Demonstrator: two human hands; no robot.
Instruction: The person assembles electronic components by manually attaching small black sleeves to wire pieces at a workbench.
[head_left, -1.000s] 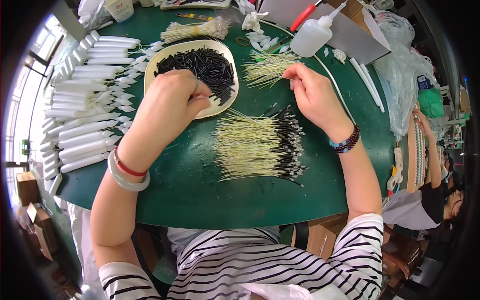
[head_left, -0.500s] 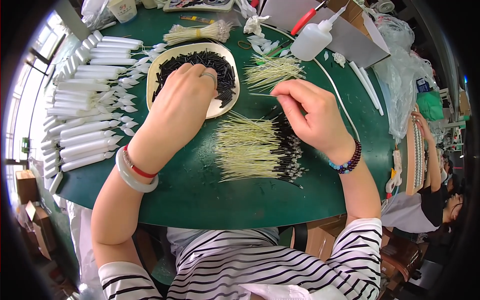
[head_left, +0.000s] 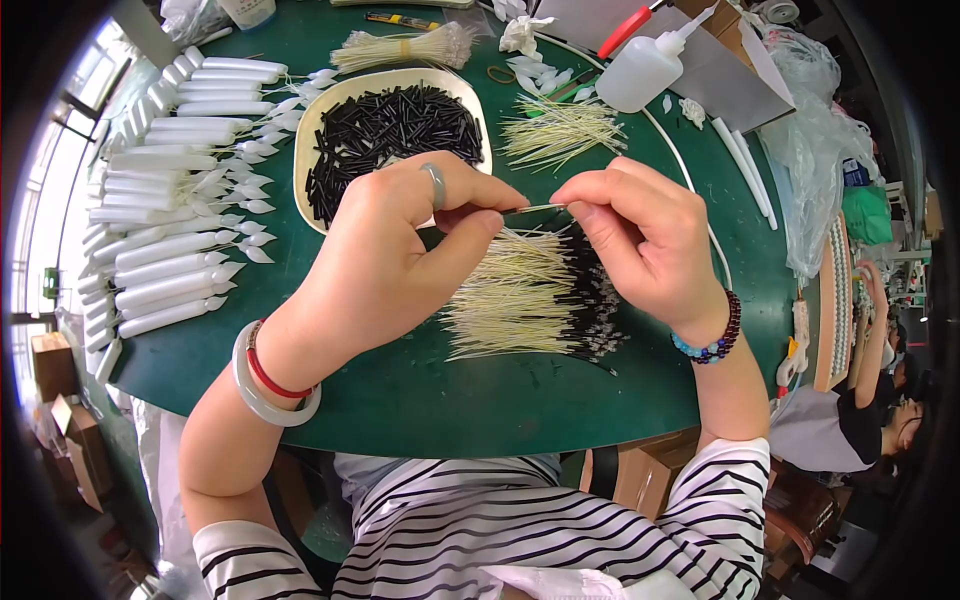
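Observation:
My left hand [head_left: 400, 255] and my right hand [head_left: 645, 240] meet above the green table [head_left: 420, 390]. Between their fingertips they pinch one thin pale wire [head_left: 535, 209], the right hand on its end, the left on a small black piece at the other end. Just below lies a fanned pile of pale wires with black sleeved ends [head_left: 530, 295]. A cream oval dish full of short black tubes [head_left: 385, 125] sits behind my left hand. A loose heap of bare pale wires [head_left: 560, 130] lies behind my right hand.
Rows of white candle-shaped tubes [head_left: 170, 200] cover the table's left side. A tied wire bundle [head_left: 400, 48], a white squeeze bottle [head_left: 645, 70] and red-handled pliers [head_left: 628, 30] are at the back. A clear plastic bag [head_left: 815, 130] lies at the right; another person sits lower right.
My left hand left the dish of black tubes and came toward me. My right hand moved left to meet it, and both now hold one wire between them.

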